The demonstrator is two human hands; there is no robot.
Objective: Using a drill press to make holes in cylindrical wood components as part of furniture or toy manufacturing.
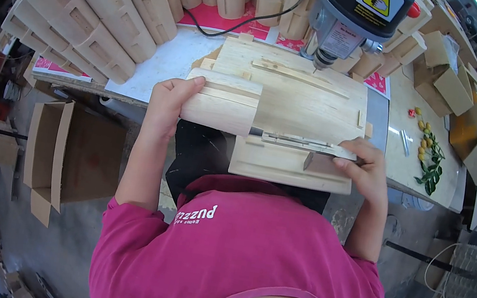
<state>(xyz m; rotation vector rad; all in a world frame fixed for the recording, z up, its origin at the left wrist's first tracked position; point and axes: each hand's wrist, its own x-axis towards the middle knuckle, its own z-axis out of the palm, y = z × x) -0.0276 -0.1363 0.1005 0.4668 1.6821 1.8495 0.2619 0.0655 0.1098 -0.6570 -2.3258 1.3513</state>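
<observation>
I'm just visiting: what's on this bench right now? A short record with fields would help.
Left hand: grips the left end of a curved wooden piece
Right hand: rests on a wooden jig, beside a metal strip
Machine: drill press above the jig's far edge
Behind: stacked wooden parts
Right of the bench: leafy sprig with small yellow fruit
Floor, left: open cardboard box

Left hand (166, 107) grips wooden box piece (221, 102); right hand (365, 168) presses wooden jig (304, 100) under drill press (357, 12) on table (165, 61).
</observation>
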